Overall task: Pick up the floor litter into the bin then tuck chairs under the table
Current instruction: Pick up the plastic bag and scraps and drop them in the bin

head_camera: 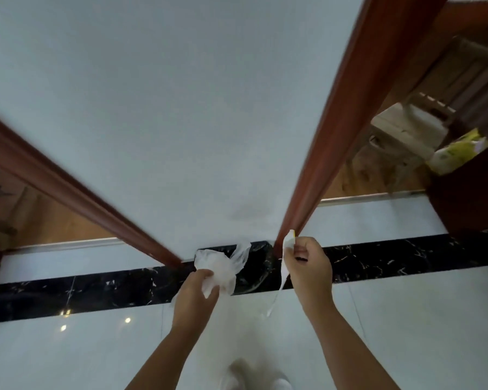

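Note:
My left hand grips a crumpled white plastic bag, held low in front of the white wall. My right hand is closed on a thin white paper strip that dangles down below the fist. Both hands are over the black marble floor border, about a hand's width apart. No bin, chair or table is plainly visible.
A white wall section stands ahead between two red-brown door frames. Wooden floor and a wooden rack show through the right doorway, with a yellow-white package on a dark red-brown surface. Glossy white floor tiles lie below.

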Motion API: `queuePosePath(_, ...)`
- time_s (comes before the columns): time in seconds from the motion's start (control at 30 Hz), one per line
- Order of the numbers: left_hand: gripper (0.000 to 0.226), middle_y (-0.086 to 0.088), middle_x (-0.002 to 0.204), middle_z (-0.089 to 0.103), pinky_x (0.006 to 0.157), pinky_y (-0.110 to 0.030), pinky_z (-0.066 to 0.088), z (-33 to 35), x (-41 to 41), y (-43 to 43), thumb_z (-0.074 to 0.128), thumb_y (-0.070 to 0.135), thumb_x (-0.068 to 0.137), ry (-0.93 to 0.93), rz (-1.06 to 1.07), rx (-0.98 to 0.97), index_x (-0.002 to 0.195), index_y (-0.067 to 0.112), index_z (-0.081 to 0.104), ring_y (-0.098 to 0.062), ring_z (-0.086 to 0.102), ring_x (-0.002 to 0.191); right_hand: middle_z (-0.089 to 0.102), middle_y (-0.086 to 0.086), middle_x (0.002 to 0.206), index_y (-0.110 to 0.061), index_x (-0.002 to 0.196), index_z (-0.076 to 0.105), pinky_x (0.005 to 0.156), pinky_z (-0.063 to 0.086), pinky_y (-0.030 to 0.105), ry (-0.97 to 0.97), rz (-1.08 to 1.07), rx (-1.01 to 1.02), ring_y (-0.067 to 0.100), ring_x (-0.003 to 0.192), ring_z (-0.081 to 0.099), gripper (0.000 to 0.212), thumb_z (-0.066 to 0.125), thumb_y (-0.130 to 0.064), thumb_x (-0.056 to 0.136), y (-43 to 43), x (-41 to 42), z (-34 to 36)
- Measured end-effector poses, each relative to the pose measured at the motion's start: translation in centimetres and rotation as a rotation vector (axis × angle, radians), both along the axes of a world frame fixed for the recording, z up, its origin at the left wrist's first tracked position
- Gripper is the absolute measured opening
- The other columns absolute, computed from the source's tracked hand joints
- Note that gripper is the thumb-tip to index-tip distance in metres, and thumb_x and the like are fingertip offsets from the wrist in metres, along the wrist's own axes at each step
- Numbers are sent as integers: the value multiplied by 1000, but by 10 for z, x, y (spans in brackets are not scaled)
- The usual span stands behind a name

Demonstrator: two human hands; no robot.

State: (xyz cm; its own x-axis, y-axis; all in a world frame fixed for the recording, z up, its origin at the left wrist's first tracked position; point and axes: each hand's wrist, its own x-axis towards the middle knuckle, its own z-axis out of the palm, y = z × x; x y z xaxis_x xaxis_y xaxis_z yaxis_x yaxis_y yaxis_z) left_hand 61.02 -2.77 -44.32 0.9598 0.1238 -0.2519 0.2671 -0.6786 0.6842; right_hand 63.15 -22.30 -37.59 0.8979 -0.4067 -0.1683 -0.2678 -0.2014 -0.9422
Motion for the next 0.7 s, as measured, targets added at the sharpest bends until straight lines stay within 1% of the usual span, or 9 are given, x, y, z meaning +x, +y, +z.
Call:
queuePosePath(0.07,28,4,102,57,84,-19,34,-33,20,1,66,9,81,0,-29,12,108,9,59,-17,56,100,63,-2,75,-20,76,56,60,42,4,-11,-9,11,5,73,59,14,60,-11,87,3,13,-29)
queuePosePath(0.17,28,-2,107,59,85,-21,35,-77,43,0,64,11,82,-23,-75,71,109,9,59,-19,55,102,62,-3,76,-21,77,55,62,42,4,-17,-23,14,5,75,59,17,60,-7,85,5,23,-71)
queuePosePath(0.23,31,-5,112,59,86,-25,37,-101,53,-3,63,13,84,-13,-114,127,114,9,58,-21,54,106,62,-5,76,-19,79,56,62,41,4,-8,-26,13,3,73,59,14,61,-8,85,6,22,-94)
queuePosePath(0.3,35,-8,118,59,91,-30,38,-122,61,-5,63,15,85,1,-166,158,119,9,57,-23,51,111,62,-4,77,-18,80,57,61,41,3,11,-40,24,1,72,58,12,60,-8,85,5,19,-115)
queuePosePath(0.4,42,-9,126,55,96,-33,37,-146,67,0,63,15,85,38,-175,159,125,9,53,-23,48,117,62,-4,77,-19,79,56,61,41,4,27,-72,17,2,73,59,16,59,-4,84,5,19,-141)
queuePosePath(0.47,42,-9,125,56,97,-33,37,-152,65,8,64,15,85,19,-147,142,125,9,53,-23,48,118,61,-8,76,-21,77,54,60,40,2,13,-94,10,-4,70,58,18,59,-6,85,6,24,-150)
queuePosePath(0.53,41,-8,123,57,95,-33,39,-157,55,15,65,15,84,-15,-124,139,123,9,55,-23,50,117,60,-8,75,-17,79,55,59,39,1,-1,-121,6,-12,67,56,12,59,-9,87,8,31,-160)
queuePosePath(0.6,39,-7,120,59,92,-31,40,-159,45,23,66,14,84,-42,-98,135,121,9,57,-23,52,114,59,-4,77,-12,85,55,60,40,2,-11,-179,22,-13,65,55,6,59,-7,86,12,43,-170)
queuePosePath(0.7,36,-6,116,61,91,-33,45,-162,35,33,67,12,82,-60,-63,122,117,9,59,-22,55,108,57,-3,76,-10,87,53,61,39,1,-24,-254,10,-15,64,53,9,60,-5,84,29,61,-183)
